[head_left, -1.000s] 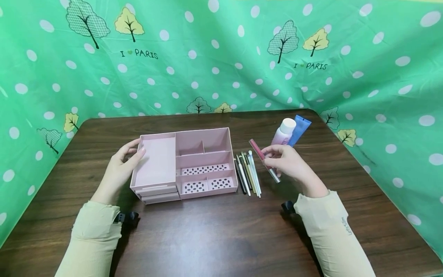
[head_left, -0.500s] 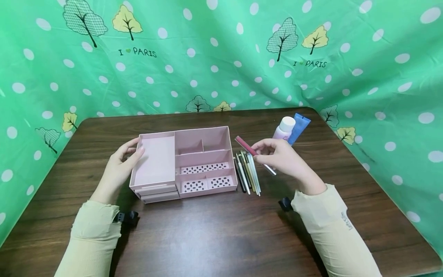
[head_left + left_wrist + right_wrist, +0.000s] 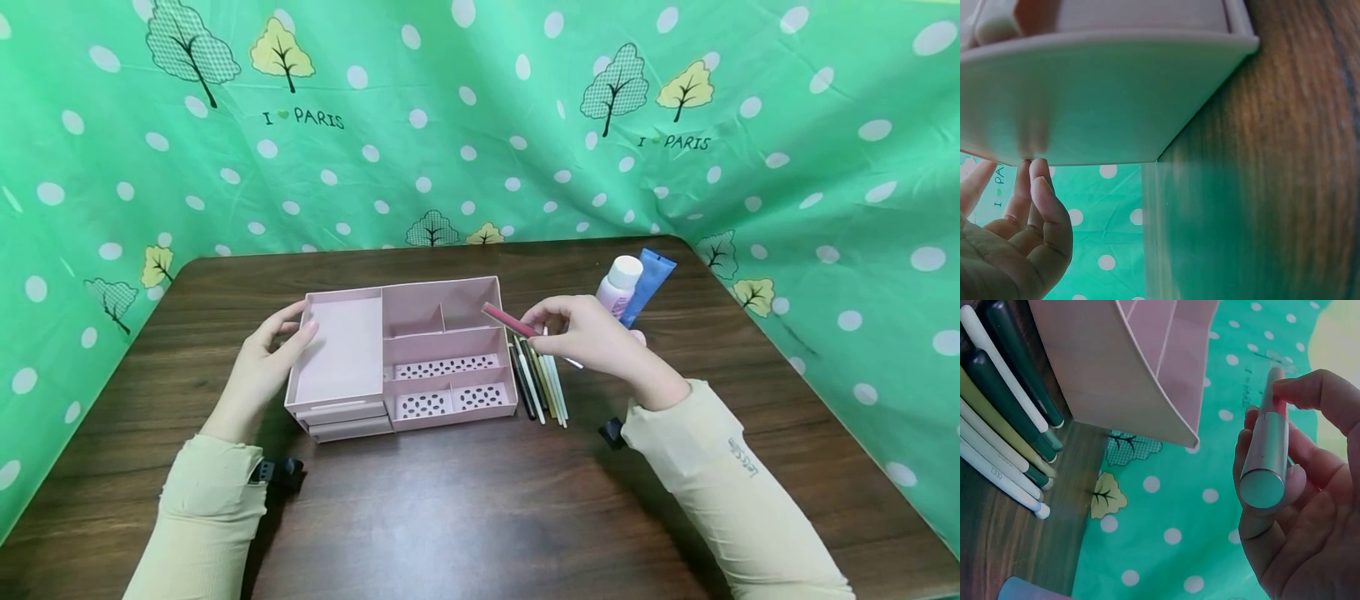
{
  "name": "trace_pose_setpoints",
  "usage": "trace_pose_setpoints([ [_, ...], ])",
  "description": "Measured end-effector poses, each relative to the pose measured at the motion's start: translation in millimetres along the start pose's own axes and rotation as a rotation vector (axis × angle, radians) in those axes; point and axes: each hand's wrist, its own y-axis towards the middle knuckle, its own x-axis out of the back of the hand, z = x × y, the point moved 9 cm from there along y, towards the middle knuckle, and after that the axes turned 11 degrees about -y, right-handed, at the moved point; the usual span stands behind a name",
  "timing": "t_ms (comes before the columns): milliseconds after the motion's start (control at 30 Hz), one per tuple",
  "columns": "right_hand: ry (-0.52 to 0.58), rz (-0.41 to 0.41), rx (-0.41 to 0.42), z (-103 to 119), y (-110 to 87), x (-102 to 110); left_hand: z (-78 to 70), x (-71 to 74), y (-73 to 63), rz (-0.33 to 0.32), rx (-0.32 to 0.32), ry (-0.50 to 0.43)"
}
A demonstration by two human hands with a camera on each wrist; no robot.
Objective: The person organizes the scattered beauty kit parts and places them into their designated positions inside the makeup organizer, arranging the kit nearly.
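A pink desktop organizer [image 3: 450, 333] with several compartments and two small drawers stands on the table. My left hand [image 3: 262, 367] grips its left edge, the thumb over the rim and curled fingers at the outer wall. In the left wrist view, fingertips [image 3: 1041, 169] touch that wall's edge. My right hand [image 3: 585, 337] pinches a slim lip gloss tube [image 3: 508, 320], red with a silver cap, tilted above the makeup brushes [image 3: 536, 379]. Its red end reaches over the organizer's right rim. In the right wrist view the silver end [image 3: 1263, 481] points toward the camera.
Behind my right hand stands a white-capped bottle [image 3: 618, 283], beside a blue squeeze tube [image 3: 649, 283]. The makeup brushes lie side by side against the organizer's right side. A green dotted curtain [image 3: 480, 125] hangs behind the dark wooden table [image 3: 450, 517].
My right hand has moved left with the lip gloss tube, from right of the brushes to above them and the organizer's right rim. My left hand stays on the organizer.
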Motion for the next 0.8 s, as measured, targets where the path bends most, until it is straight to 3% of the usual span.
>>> trace_pose_setpoints([
  [333,-0.141,0.027,0.145,30,12.4,-12,-0.9,-0.6,-1.0,-0.001,-0.004,0.002],
  [567,-0.303,0.082,0.161,44,23.3,-24,-1.0,-0.9,-1.2,0.012,0.005,-0.001],
  [800,-0.342,0.095,0.201,55,32.5,-32,-0.2,-0.5,-1.2,0.006,0.013,0.0],
])
